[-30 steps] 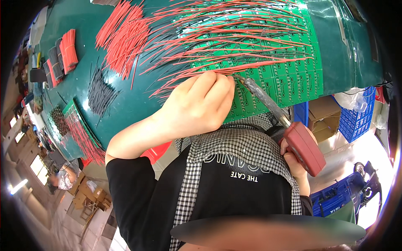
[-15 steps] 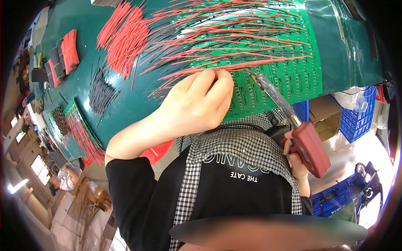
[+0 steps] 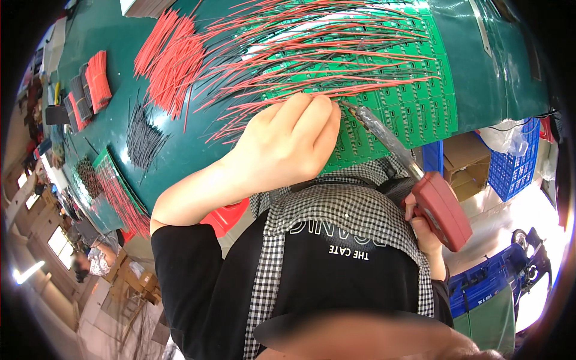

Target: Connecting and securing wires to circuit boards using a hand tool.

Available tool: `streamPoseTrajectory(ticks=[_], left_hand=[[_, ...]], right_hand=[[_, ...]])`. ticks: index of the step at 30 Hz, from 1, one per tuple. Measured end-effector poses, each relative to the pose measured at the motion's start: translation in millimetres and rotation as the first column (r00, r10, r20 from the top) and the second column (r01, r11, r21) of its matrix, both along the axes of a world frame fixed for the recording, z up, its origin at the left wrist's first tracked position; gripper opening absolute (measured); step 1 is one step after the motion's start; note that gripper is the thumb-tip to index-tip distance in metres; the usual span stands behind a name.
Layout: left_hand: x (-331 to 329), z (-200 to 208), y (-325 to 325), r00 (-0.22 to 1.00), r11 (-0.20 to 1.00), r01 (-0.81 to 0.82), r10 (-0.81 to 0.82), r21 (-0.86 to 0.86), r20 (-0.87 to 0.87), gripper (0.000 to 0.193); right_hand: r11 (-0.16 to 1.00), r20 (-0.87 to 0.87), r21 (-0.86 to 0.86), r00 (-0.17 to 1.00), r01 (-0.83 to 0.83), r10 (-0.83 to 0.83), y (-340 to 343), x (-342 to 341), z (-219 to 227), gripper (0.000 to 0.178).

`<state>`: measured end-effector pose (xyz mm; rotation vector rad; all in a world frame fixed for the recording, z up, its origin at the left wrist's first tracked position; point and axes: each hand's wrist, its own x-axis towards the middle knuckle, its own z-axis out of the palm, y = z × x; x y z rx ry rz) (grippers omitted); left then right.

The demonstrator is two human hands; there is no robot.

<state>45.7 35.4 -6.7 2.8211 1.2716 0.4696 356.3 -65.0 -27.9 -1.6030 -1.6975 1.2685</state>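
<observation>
A green panel of circuit boards lies on the table, with long red and black wires fanned across it. Over its near edge, my left hand is closed, fingers bent together and tips pointing down at the panel. Red wires pass beside and under this hand; whatever its fingertips pinch is hidden. My right hand grips the handle of a red soldering gun. The gun's long, dark-wrapped barrel slants up and left, and its thin tip reaches the panel just right of my left fingers.
Loose piles of red wires and black wires lie left on the green table. Bundled wires sit farther left, near another wired board. A blue crate and a cardboard box stand beyond the table's right side.
The soldering gun's tip has moved left, closer to my left fingers. My left hand has shifted slightly right over the panel and stays closed. The whole view has tilted a little.
</observation>
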Motion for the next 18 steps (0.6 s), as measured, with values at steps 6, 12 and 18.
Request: streamPoseTrajectory(ticks=[6, 12, 18], left_hand=[[-0.4, 0.4, -0.9, 1.0, 1.0, 0.01, -0.011, -0.018, -0.019, 0.032], [-0.9, -0.4, 0.0, 1.0, 1.0, 0.02, -0.02, 0.011, -0.015, 0.033], [-0.2, 1.2, -3.7, 0.998, 1.0, -0.004, 0.003, -0.007, -0.063, 0.033]], right_hand=[[0.997, -0.05, 0.06, 0.998, -0.037, 0.04, 1.0, 3.0, -5.9, 0.051], [0.992, -0.104, 0.11, 0.992, -0.062, 0.074, 9.0, -3.3, 3.7, 0.062], [0.982, 0.078, 0.134, 0.99, -0.131, 0.121, 2.3, -1.7, 1.1, 0.055]])
